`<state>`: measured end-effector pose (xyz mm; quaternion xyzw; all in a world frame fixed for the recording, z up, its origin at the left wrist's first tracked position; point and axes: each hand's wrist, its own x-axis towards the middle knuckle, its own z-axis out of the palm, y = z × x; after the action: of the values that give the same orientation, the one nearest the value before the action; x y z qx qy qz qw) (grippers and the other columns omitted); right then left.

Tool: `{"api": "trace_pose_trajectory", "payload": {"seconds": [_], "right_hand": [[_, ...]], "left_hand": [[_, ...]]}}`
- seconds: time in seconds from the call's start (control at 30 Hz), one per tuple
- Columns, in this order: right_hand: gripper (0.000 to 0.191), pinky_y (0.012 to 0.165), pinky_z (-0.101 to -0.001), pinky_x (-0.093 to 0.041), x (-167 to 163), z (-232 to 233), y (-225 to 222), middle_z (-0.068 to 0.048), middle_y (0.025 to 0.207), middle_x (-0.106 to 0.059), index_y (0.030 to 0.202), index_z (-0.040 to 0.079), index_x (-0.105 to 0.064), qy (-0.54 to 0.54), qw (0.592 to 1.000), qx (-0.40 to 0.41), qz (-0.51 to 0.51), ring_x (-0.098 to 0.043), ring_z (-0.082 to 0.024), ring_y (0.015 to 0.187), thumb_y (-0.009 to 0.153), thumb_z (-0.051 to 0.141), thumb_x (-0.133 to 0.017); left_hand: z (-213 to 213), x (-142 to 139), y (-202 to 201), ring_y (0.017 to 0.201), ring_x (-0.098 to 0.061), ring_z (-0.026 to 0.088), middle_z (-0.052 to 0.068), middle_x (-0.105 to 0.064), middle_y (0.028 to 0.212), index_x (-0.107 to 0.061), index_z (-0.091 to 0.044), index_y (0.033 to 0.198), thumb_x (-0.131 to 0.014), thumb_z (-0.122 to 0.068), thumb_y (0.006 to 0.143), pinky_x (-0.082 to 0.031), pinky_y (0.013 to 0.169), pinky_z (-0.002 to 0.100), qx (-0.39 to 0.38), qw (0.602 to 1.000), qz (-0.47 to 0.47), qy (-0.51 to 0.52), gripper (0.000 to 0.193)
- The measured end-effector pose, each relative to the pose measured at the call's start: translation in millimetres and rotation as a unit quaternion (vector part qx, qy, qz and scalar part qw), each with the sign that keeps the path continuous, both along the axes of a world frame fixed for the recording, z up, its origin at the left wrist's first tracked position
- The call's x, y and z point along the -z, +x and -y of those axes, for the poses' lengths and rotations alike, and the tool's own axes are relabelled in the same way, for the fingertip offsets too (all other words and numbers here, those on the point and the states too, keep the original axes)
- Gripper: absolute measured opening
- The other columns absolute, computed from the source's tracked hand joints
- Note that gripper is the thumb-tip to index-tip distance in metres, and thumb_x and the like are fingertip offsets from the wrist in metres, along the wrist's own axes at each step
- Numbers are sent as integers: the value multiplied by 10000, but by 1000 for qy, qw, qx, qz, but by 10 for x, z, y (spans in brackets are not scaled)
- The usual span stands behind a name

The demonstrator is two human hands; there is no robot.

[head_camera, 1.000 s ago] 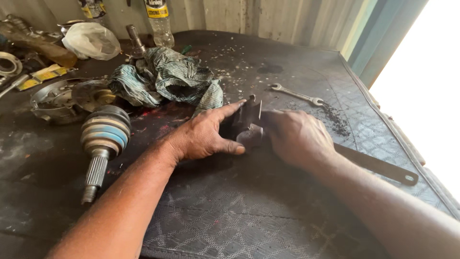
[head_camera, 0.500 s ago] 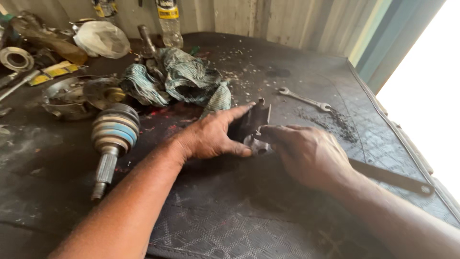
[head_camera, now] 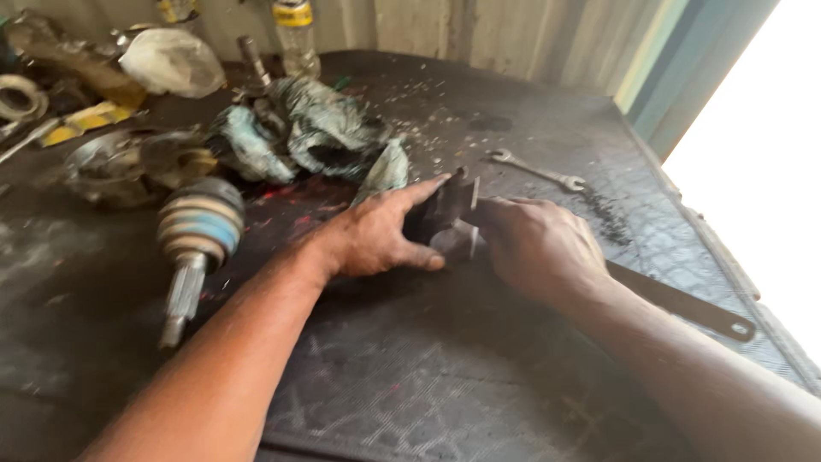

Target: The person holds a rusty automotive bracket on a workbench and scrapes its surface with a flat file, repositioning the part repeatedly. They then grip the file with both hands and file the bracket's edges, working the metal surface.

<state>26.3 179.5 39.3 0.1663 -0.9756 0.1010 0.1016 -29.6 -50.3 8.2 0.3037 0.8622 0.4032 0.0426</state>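
Note:
A small dark, greasy part stands on a black rubber mat in the middle of the workbench. My left hand clasps it from the left, thumb along its near side and fingers over its top. My right hand grips it from the right, and my fingers hide much of it. A thin pale metal edge shows at the top of the part.
A CV joint with a splined shaft lies at the left. Dirty rags are piled behind the hands. A spanner and a long flat metal bar lie at the right. Bottles, a metal dish and clutter line the back left.
The view has shifted slightly, so everything sits a little further right in frame. Both hands keep hold of the dark part in the same place.

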Motion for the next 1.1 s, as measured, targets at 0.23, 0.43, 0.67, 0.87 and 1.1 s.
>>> {"api": "trace_pose_trajectory", "payload": {"seconds": [0.23, 0.43, 0.67, 0.87, 1.1], "right_hand": [[389, 684, -512, -561, -58, 20, 73, -87, 928, -745, 1241, 326, -722, 29, 999, -30, 12, -723, -338, 818, 921, 208, -535], [351, 663, -475, -590, -168, 123, 100, -44, 1039, -720, 1280, 346, -654, 67, 997, 12, 49, -741, -297, 814, 984, 274, -479], [345, 757, -501, -566, -207, 146, 104, -63, 1045, -760, 1239, 348, -714, 44, 999, 18, -8, -722, -327, 909, 956, 284, -526], [353, 750, -494, -572, -111, 110, 130, -73, 975, -763, 1270, 344, -670, 65, 997, 9, 47, -735, -299, 904, 989, 311, -460], [356, 723, -490, -574, -218, 181, 176, -66, 869, -758, 1255, 442, -699, 80, 991, 41, 97, -737, -294, 798, 1011, 326, -467]], "left_hand": [[1, 3, 0, 1383, -533, 214, 138, -565, 1502, -360, -122, 1575, -908, -329, 660, -388, 1144, 315, -11, 1000, 2, -7, 1087], [20, 22, -22, 1388, -530, 225, 148, -551, 1515, -343, -98, 1573, -909, -337, 684, -377, 1152, 320, 10, 1000, -5, 19, 1081], [7, 31, -28, 1358, -556, 221, 134, -602, 1468, -362, -105, 1571, -889, -342, 684, -401, 1129, 317, -10, 1000, -4, -12, 1059], [32, 46, -22, 1393, -522, 225, 154, -535, 1521, -336, -74, 1572, -900, -346, 710, -387, 1148, 316, 14, 1000, -13, 4, 1066], [7, 47, -31, 1379, -512, 224, 160, -517, 1518, -298, -79, 1576, -934, -286, 647, -366, 1148, 312, 11, 1000, -7, 10, 1144]]}}
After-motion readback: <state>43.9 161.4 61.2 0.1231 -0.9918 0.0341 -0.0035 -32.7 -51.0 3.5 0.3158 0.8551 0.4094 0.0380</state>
